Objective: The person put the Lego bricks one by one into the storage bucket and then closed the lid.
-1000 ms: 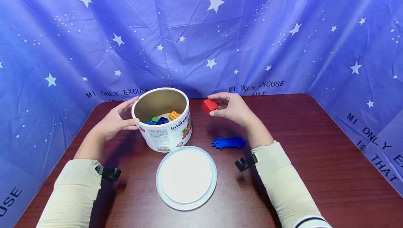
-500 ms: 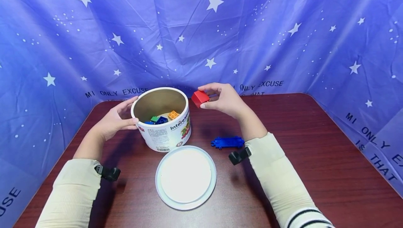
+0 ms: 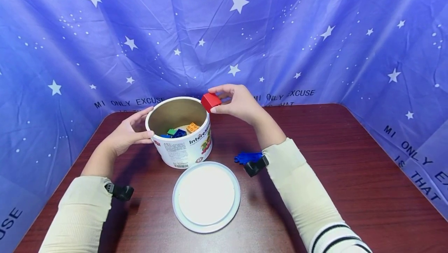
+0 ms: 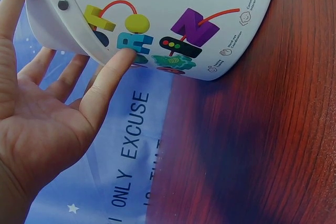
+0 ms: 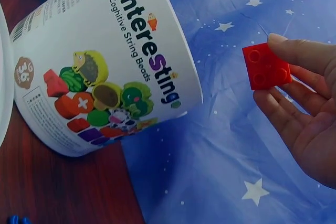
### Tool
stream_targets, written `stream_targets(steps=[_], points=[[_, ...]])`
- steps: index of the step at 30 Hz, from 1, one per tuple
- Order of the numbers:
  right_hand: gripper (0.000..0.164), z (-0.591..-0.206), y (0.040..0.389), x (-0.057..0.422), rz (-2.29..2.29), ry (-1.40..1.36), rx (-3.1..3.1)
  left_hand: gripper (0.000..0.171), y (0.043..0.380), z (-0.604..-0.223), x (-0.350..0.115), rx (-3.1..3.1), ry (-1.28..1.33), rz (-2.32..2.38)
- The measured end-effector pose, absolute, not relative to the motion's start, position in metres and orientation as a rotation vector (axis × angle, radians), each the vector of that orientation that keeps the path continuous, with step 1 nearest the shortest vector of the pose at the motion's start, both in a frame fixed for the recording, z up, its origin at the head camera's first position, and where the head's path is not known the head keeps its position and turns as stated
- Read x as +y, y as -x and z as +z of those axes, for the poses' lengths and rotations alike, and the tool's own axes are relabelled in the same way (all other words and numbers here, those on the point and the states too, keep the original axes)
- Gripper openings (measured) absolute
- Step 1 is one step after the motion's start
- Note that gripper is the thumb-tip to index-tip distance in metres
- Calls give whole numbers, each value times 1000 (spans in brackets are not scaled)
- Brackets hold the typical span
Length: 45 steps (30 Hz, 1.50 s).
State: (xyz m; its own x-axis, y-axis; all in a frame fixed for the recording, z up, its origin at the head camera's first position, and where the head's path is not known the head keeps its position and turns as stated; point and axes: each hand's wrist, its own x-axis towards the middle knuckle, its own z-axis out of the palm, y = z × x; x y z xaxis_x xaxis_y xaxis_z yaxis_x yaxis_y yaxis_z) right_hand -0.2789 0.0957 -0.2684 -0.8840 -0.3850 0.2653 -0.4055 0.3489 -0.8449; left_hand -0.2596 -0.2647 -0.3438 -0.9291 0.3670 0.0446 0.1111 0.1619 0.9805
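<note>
My left hand (image 3: 123, 136) rests against the left side of a white printed bucket (image 3: 176, 153), its fingers spread along the wall in the left wrist view. The right hand (image 3: 240, 104) pinches a red toy building brick (image 3: 210, 102) just above the bucket's right rim. Studs on the brick (image 5: 266, 65) face the right wrist camera. Inside the bucket lie an orange brick (image 3: 192, 128), a dark blue brick (image 3: 180, 133) and a green one (image 3: 172, 131); the near wall hides part of the contents.
A round white lid (image 3: 206, 196) lies on the dark red wooden table (image 3: 350, 175) in front of the bucket. Partly hidden behind the right wrist camera is a flat blue toy base (image 3: 246, 157). A blue starry curtain (image 3: 224, 31) hangs around the table.
The right hand has moved left and upward with the red brick, from right of the bucket to its rim. My left hand and the bucket have stayed in place.
</note>
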Motion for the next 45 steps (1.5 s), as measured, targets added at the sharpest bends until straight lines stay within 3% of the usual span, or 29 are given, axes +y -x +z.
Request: stream_targets(steps=[21, 29, 45], points=[[51, -272, 309, 43, 1504, -831, -2719, 86, 258, -342, -264, 2246, -462, 1843], [56, -286, 318, 33, 1695, -802, -2695, 84, 259, -343, -265, 2253, -470, 1835], [39, -295, 319, 34, 1763, -765, -2643, 85, 259, -344, -264, 2252, -469, 1838]])
